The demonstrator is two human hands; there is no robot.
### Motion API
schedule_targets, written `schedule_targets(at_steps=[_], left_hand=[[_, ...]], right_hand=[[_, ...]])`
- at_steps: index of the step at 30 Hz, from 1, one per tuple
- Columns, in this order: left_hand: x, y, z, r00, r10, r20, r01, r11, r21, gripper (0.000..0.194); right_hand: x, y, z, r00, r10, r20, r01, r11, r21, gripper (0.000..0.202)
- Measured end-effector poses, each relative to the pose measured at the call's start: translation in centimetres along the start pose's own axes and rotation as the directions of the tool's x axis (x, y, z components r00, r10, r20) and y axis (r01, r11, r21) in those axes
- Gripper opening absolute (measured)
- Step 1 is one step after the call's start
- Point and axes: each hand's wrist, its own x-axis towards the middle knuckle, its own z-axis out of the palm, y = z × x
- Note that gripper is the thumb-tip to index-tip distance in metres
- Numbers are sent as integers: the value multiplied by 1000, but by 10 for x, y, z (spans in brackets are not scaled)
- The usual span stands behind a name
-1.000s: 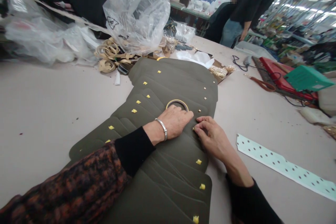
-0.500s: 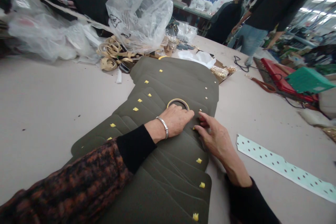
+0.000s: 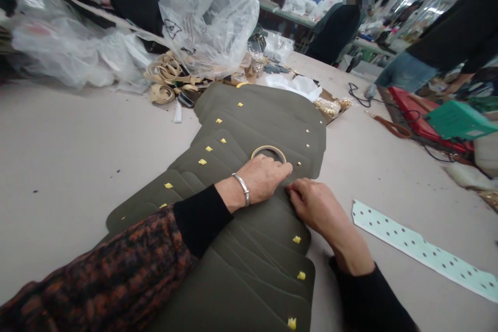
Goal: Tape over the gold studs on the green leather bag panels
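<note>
My left hand (image 3: pixel 260 179), with a silver bangle at its wrist, is closed on a roll of yellow tape (image 3: pixel 268 147) over overlapping olive-green panels (image 3: pixel 264 109). Just to its right, my right hand (image 3: pixel 313 199) has thumb and fingers pinched together at the edge of one panel; what sits between the fingertips is hidden. Small yellow tape pieces (image 3: pixel 296 239) dot both side edges of the panels. Small gold studs (image 3: pixel 299 164) show along the right edge of the upper panels.
A mint strip with dark dots (image 3: pixel 420 246) lies at right. Behind are a clear plastic bag (image 3: pixel 210 15), rolled tan straps (image 3: pixel 161 93), a box of gold hardware (image 3: pixel 329 107) and a green box (image 3: pixel 461 118). Two people (image 3: pixel 336 28) are beyond the table.
My right hand's fingers have closed from apart into a pinch, covering a yellow tape piece's spot. My left hand shifted slightly right with the roll. A person in the background moved right.
</note>
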Motion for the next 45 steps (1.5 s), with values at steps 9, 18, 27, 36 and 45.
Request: schedule_targets(at_steps=[9,18,27,36,45], left_hand=[[-5,5,-5,983,1,-186,-45,971,-236,20],[-6,9,-2,979,-14,-204,-45,958,-284,50],[-7,14,-2,986,-7,-166,-39,961,-273,40],[-6,15,-2,993,-38,-115,10,971,-238,12],[-1,18,-3,962,-53,-268,20,992,-125,15]], right_hand=[[10,-3,-6,985,169,22,-170,980,107,30],[-16,4,-14,895,149,-420,110,839,532,20],[-13,-1,-12,866,-1,-500,163,946,279,14],[-11,-10,-5,807,-6,-590,80,992,101,15],[-3,-22,-9,786,401,-471,-117,844,524,13]])
